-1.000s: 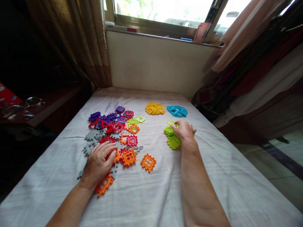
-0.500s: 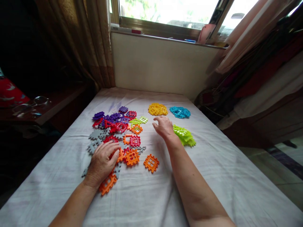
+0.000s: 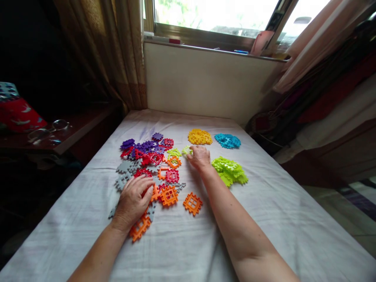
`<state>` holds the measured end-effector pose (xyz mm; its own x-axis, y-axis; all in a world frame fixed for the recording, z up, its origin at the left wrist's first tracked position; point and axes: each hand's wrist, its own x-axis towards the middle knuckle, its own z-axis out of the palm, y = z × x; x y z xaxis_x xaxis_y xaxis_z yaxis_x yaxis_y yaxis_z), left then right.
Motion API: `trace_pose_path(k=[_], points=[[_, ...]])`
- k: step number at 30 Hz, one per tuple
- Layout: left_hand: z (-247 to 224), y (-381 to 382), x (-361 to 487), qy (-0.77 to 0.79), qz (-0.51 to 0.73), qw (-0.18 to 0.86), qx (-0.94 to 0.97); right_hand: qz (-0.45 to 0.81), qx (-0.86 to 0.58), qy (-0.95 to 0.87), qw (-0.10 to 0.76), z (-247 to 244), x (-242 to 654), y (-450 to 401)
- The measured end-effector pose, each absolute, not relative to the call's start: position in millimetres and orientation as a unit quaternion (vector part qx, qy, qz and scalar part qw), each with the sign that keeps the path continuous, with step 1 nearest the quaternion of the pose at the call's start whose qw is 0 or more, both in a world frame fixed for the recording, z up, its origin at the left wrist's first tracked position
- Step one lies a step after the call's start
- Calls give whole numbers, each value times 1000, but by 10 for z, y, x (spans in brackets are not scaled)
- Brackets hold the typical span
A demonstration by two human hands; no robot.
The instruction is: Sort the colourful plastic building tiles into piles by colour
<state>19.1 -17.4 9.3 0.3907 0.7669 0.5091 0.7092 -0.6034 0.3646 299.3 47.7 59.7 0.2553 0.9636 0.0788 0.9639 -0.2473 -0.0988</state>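
Observation:
My right hand (image 3: 200, 158) pinches a lime-green interlocking tile (image 3: 186, 150) at its fingertips, just right of the mixed pile. Spread over the pile's near left side lies my left hand (image 3: 133, 197), fingers stretched out and touching grey and orange tiles; what is under the palm is hidden. Around it are purple tiles (image 3: 146, 147), red tiles (image 3: 155, 158), grey tiles (image 3: 123, 181) and an orange tile (image 3: 169, 196). One more lime-green tile (image 3: 174, 152) sits at the pile's right edge. A lone orange tile (image 3: 192, 203) lies apart between my arms.
Separate heaps stand to the right: yellow tiles (image 3: 200, 136), blue tiles (image 3: 227, 140) and lime-green tiles (image 3: 229, 171). All lie on a white sheet (image 3: 264, 227). Eyeglasses (image 3: 49, 130) rest on a dark side table at left. A wall and window close off the far side.
My right hand has moved slightly left and down onto the lime-green tile and now pinches it, drawing it away from the pile. My left hand stays on the pile. The view has shifted slightly.

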Motion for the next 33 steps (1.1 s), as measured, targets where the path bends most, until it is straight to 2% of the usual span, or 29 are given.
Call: trace_pose_path(k=[12,22,28,33], points=[[88,-163,209,448,331,43,830,-61,-860,-501,72,929,3734,-366],[76,-150,204,444,328,47,833,10,-919,-386,74,809,4143,-762],[69,-153,214,443,335,47,830,-45,-871,-479,101,885,3795,-584],[78,-165,216,446,333,49,829,9,-760,-641,108,810,3074,-97]])
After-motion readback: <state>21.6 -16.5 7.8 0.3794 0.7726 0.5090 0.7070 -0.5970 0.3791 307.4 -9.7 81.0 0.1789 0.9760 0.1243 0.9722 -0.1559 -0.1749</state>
